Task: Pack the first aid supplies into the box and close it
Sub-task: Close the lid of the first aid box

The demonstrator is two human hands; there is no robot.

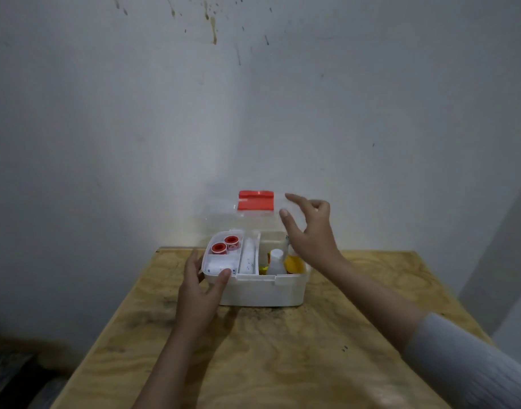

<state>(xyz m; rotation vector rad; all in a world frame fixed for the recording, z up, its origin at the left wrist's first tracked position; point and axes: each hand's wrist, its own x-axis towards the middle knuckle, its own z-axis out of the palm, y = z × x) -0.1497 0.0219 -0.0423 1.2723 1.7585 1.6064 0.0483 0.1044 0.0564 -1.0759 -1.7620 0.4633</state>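
- Head view: a white plastic first aid box [262,292] with rounded corners sits at the centre of the frame, on the far half of a plywood table [282,358] with wavy grain and dark smudges
- Its clear lid [253,219] stands upright behind it, thin and see-through, with a red rectangular latch [255,200] at the top edge
- In the box's left part lies a clear tray [223,255] holding two round red-capped tape rolls [225,245] and a white roll; a white bottle [276,262] and something yellow [294,264] fill the right part
- The left hand [200,293] clasps the box's left corner, thumb on the rim
- The right hand [309,231] hovers by the lid's right edge, fingers spread apart; whether it touches the lid is unclear
- A smooth grey wall [253,98] with brown splatter fills the upper frame
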